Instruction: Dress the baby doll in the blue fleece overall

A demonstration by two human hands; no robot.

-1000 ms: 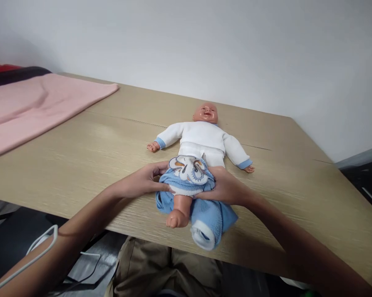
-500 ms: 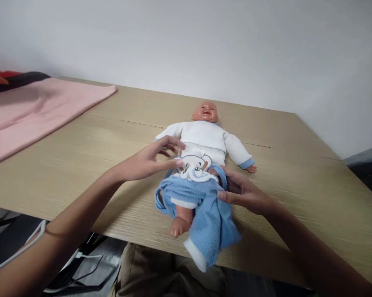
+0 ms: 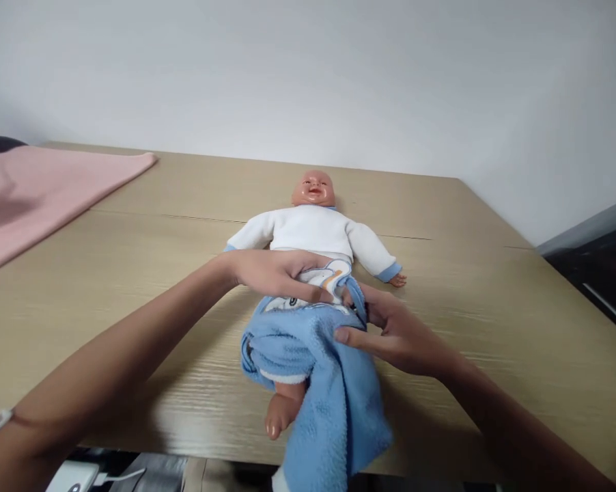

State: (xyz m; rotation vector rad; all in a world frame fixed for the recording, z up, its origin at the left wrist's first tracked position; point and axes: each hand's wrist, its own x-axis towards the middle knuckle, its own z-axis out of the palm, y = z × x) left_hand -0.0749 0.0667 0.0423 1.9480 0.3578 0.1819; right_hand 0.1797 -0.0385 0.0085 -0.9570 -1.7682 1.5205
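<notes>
A baby doll point(image 3: 313, 225) lies on its back, head away from me, in a white top with blue cuffs. Blue terry overalls point(image 3: 287, 342) with a white elephant patch point(image 3: 282, 304) are bunched around its legs. One bare foot point(image 3: 282, 413) sticks out of a leg opening, while the other trouser leg hangs over the table's front edge. My left hand point(image 3: 282, 273) reaches across the waist, its thumb in front of the folded patch and its fingertips behind. My right hand point(image 3: 400, 335) grips the right side of the overalls, its thumb on the cloth and its fingers partly hidden.
The wooden table point(image 3: 149, 260) meets a pale wall behind. A pink cloth point(image 3: 46, 184) lies at the far left, near a dark item. Below the front edge sits a white device point(image 3: 72, 475) with a cable. Something black point(image 3: 605, 266) stands at the right.
My left hand has moved right across the doll's waist onto the elephant patch, which is now folded. My right hand stays at the overalls' side. The camera view has shifted.
</notes>
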